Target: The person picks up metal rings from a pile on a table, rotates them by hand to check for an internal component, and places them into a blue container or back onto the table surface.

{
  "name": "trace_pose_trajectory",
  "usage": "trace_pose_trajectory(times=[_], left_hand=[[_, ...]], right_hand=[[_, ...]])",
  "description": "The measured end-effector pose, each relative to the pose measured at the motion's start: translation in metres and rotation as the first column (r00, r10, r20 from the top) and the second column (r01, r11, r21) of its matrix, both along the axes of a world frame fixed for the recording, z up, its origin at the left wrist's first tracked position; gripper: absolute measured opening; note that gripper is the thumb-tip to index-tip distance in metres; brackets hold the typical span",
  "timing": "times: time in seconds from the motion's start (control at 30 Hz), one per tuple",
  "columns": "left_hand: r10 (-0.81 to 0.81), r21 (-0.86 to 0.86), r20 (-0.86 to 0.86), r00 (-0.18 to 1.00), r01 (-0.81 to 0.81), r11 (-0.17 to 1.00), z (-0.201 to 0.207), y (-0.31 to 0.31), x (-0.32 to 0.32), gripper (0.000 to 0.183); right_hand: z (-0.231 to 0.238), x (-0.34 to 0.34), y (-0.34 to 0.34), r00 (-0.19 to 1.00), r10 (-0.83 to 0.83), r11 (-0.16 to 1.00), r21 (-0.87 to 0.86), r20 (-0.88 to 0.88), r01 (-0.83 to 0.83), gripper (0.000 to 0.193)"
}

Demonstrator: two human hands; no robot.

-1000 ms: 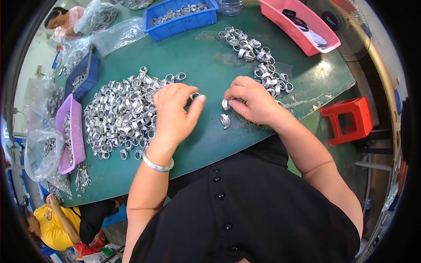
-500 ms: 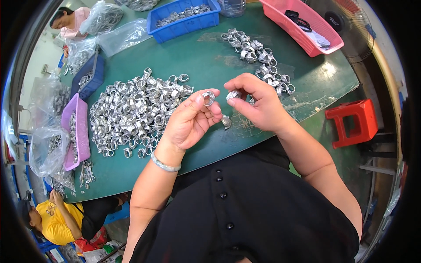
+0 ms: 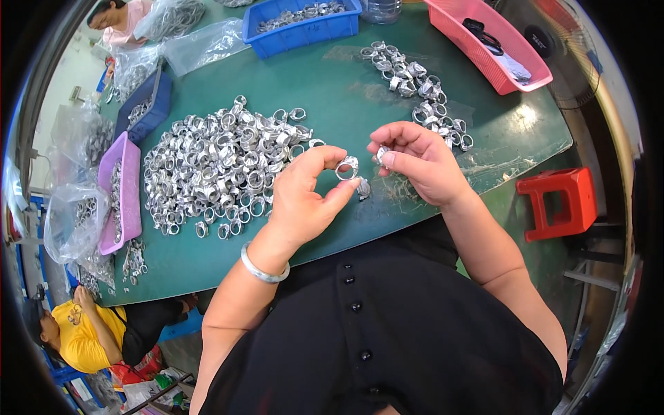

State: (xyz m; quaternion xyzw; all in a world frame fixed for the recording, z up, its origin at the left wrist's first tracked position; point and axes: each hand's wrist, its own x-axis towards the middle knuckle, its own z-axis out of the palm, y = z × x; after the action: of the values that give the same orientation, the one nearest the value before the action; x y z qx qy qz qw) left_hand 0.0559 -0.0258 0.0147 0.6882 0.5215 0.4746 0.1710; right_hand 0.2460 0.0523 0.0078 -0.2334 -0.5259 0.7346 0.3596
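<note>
My left hand (image 3: 304, 197), with a pale bangle (image 3: 263, 268) at its wrist, pinches a silver ring (image 3: 347, 168) between thumb and forefinger, so that its round opening shows. Just right of it, my right hand (image 3: 427, 162) holds a small silver piece (image 3: 382, 154) at its fingertips; it looks like another ring, partly hidden by the fingers. The two pieces are apart. On the green table below my left fingertips lies a loose silver piece (image 3: 363, 188). A large heap of silver rings (image 3: 214, 166) spreads left of my left hand, and a smaller row of rings (image 3: 408, 81) lies beyond my right.
A blue bin (image 3: 301, 31), a dark blue bin (image 3: 144, 107) and a purple basket (image 3: 114, 197) hold metal parts. A pink basket (image 3: 477, 48) carries black-handled scissors. A red stool (image 3: 560, 200) stands right of the green table (image 3: 332, 83). Two people sit at the left.
My left hand has turned from palm up to back up, still pinching its ring. Both hands sit slightly further right, and the right fingers have shifted on their piece. The view has shifted a little.
</note>
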Motion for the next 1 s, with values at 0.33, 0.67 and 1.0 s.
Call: trace_pose_trajectory(times=[0.33, 0.67, 1.0], left_hand=[[0.01, -0.084, 0.196, 0.981, 0.006, 0.996, -0.005, -0.002, 0.0, 0.029], [0.041, -0.062, 0.031, 0.999, -0.039, 0.997, -0.01, 0.002, -0.001, 0.021], [-0.078, -0.3, -0.221, 0.972, 0.009, 0.954, 0.0, -0.022, -0.029, 0.026]], right_hand=[[0.0, 0.001, 0.0, 0.996, 0.064, 0.996, -0.058, -0.054, -0.067, 0.023], [-0.005, 0.001, -0.002, 0.989, 0.146, 0.989, -0.02, 0.027, -0.145, 0.025], [-0.008, 0.004, 0.001, 0.994, 0.036, 0.974, -0.218, -0.1, -0.057, 0.021]])
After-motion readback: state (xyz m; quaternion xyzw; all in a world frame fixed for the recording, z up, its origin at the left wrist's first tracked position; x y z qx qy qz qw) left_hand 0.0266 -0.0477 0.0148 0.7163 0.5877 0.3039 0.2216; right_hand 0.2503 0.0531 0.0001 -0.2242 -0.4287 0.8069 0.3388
